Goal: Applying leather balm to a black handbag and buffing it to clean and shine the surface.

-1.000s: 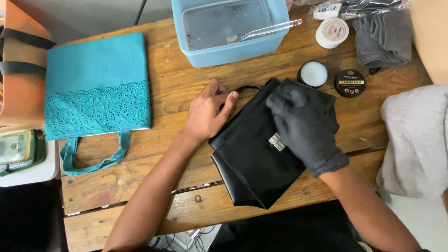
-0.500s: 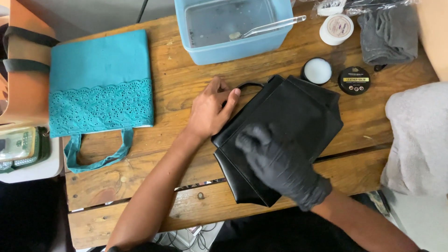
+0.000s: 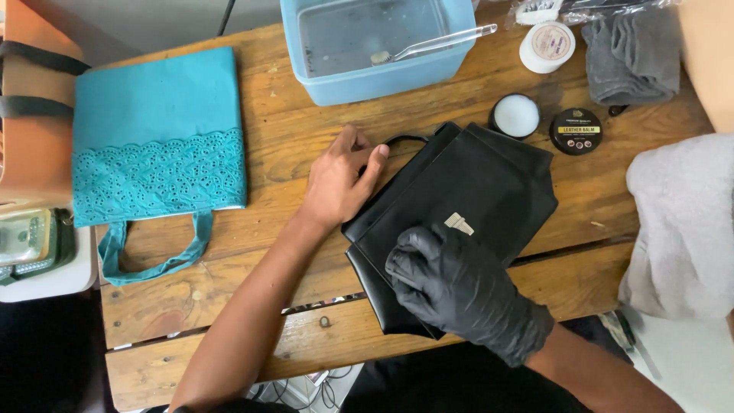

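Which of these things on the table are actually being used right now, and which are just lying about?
In use:
black leather bag
left hand, steadying the bag
gloved right hand, pressed on the bag

Lying about:
teal lace bag
blue tub
open tin
grey cloth

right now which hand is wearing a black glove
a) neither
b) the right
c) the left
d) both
b: the right hand, in a black glove, rests flat on the black leather bag, while the bare left hand steadies the bag's edge near its handle.
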